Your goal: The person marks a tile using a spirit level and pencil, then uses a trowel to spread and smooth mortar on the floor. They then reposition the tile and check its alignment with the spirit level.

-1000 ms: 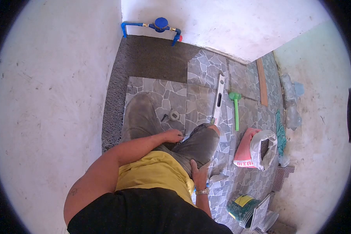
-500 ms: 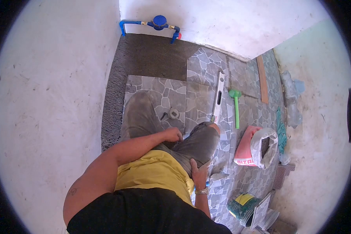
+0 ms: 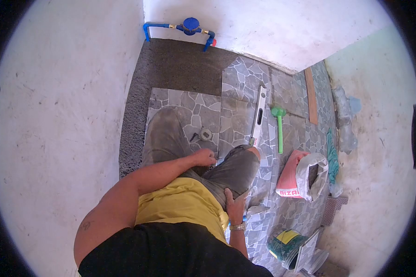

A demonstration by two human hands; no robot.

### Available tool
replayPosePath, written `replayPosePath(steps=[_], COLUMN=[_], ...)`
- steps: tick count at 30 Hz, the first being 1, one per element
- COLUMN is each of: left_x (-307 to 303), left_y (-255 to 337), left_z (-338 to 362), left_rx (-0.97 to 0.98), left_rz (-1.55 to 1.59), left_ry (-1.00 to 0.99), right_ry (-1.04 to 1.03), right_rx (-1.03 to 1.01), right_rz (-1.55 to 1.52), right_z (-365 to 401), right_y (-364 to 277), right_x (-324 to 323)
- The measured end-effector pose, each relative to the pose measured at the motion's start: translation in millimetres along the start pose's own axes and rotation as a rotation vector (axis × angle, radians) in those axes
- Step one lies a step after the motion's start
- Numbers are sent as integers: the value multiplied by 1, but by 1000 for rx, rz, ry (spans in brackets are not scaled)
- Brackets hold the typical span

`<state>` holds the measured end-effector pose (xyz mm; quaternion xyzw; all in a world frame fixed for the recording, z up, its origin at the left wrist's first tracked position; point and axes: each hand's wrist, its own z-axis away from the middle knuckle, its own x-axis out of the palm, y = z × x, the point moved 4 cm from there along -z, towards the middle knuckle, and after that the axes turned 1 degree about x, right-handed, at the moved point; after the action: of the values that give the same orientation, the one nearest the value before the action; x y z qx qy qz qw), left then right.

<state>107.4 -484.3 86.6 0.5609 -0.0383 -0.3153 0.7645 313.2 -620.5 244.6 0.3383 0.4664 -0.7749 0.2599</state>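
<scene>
My left hand [image 3: 204,157] is closed, its fingers curled in over my lap; whatever they may hold is hidden. My right hand [image 3: 235,203], with a watch [image 3: 237,227] at the wrist, rests on my thigh [image 3: 235,173], thumb and fingers apart. Beside that wrist lies a grey, flat tool with blue parts [image 3: 258,209], partly covered, perhaps a trowel. Ahead of my left hand, a small round grey device with a black piece [image 3: 205,135] sits on a stone-pattern tile [image 3: 189,104]. A spirit level [image 3: 260,115] lies beyond my knee, and a green mallet [image 3: 279,124] is to its right.
Dark mortar bed [image 3: 185,64] borders the tiles along the left wall and far end, under a blue water meter and pipes [image 3: 191,26]. To the right stand an open red-and-white sack [image 3: 293,177] and a green bucket [image 3: 286,244]. A wooden strip [image 3: 311,94] lies farther off.
My left hand has shifted very slightly within my lap. The view has tilted a little; my right hand stays on my thigh and the tools lie where they were.
</scene>
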Motion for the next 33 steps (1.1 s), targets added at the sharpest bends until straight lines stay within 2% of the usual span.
replayPosePath(steps=[3, 6, 9, 33], left_x=[-1, 6, 12, 9], left_y=[0, -3, -9, -8], left_z=[-2, -2, -7, -3], left_rx=[-18, 137, 155, 42], left_rz=[14, 56, 11, 181], left_ry=[57, 129, 2, -47], right_ry=[4, 11, 1, 21], right_rx=[-1, -12, 5, -18], right_rz=[41, 45, 52, 35], right_z=[-2, -1, -1, 1], right_y=[6, 4, 1, -1], right_x=[3, 2, 1, 0])
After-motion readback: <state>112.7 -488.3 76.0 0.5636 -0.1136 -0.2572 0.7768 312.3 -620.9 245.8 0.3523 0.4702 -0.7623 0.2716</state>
